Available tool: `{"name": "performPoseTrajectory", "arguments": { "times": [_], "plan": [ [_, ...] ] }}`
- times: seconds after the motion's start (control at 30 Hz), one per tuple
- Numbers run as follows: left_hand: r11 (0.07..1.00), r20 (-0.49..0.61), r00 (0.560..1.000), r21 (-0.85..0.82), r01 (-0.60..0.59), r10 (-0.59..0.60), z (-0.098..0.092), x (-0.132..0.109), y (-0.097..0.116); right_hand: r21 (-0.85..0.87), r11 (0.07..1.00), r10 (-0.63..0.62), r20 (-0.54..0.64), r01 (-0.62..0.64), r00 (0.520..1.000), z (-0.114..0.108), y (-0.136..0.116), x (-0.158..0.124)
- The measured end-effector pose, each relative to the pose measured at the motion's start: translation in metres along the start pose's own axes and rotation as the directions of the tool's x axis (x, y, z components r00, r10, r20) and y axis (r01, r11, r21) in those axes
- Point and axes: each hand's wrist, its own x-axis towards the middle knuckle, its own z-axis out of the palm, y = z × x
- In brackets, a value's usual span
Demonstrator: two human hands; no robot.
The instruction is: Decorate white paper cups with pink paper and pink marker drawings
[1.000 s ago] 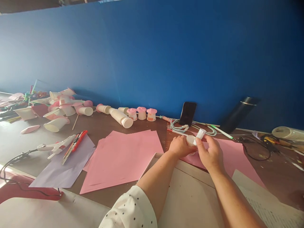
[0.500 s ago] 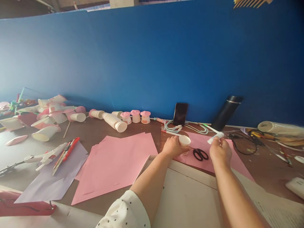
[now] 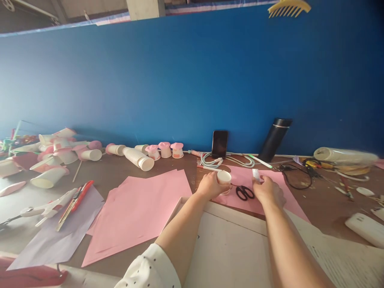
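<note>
My left hand (image 3: 210,186) is closed round a small white paper cup (image 3: 224,177), holding it upright over a pink sheet (image 3: 267,200). My right hand (image 3: 268,192) pinches a small white strip of paper (image 3: 256,174) between thumb and fingers, just right of the cup. Black scissors (image 3: 244,193) lie on the pink sheet between my two hands.
A stack of pink paper (image 3: 141,210) lies at the centre left, with a glue gun (image 3: 45,208) and a red cutter (image 3: 75,199) on a lilac sheet. Paper cups (image 3: 54,154) pile at the left. A phone (image 3: 219,144), cables (image 3: 231,160) and a black flask (image 3: 274,134) stand by the blue wall.
My right hand pulled the white strip off the cup to the right, then came back toward it. The scissors came into sight. The view has tilted upward.
</note>
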Motion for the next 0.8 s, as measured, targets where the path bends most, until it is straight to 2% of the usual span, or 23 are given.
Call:
{"name": "performPoseTrajectory", "arguments": {
  "times": [0.1, 0.2, 0.3, 0.37, 0.43, 0.63, 0.8],
  "plan": [
    [1.0, 0.002, 1.0, 0.006, 0.012, -0.012, -0.001, 0.0, 0.001, 0.002, 1.0, -0.018, -0.056, 0.018, 0.998, -0.001, -0.003, -0.005],
    [1.0, 0.009, 1.0, 0.002, 0.018, -0.018, -0.001, 0.0, 0.001, 0.055, 0.987, -0.145, -0.125, 0.153, 0.982, 0.0, -0.006, -0.01],
    [1.0, 0.009, 1.0, -0.007, 0.014, -0.014, -0.001, 0.0, 0.001, 0.136, 0.954, -0.273, 0.012, 0.269, 0.962, 0.002, -0.01, -0.013],
    [1.0, 0.006, 1.0, -0.016, 0.005, -0.005, -0.001, 0.0, 0.002, 0.12, 0.954, -0.288, 0.119, 0.274, 0.95, 0.005, -0.013, -0.015],
    [1.0, 0.0, 1.0, -0.025, -0.002, 0.002, -0.002, 0.0, 0.003, 0.085, 0.956, -0.29, 0.161, 0.28, 0.943, 0.008, -0.014, -0.015],
    [0.998, 0.009, 1.0, -0.048, 0.03, -0.03, -0.005, -0.002, 0.006, -0.04, 0.891, -0.447, 0.103, 0.453, 0.889, 0.014, -0.02, -0.023],
    [0.997, 0.021, 0.999, -0.052, 0.05, -0.049, -0.005, -0.001, 0.004, -0.094, 0.877, -0.463, 0.094, 0.47, 0.882, 0.015, -0.028, -0.032]
  ]
}}
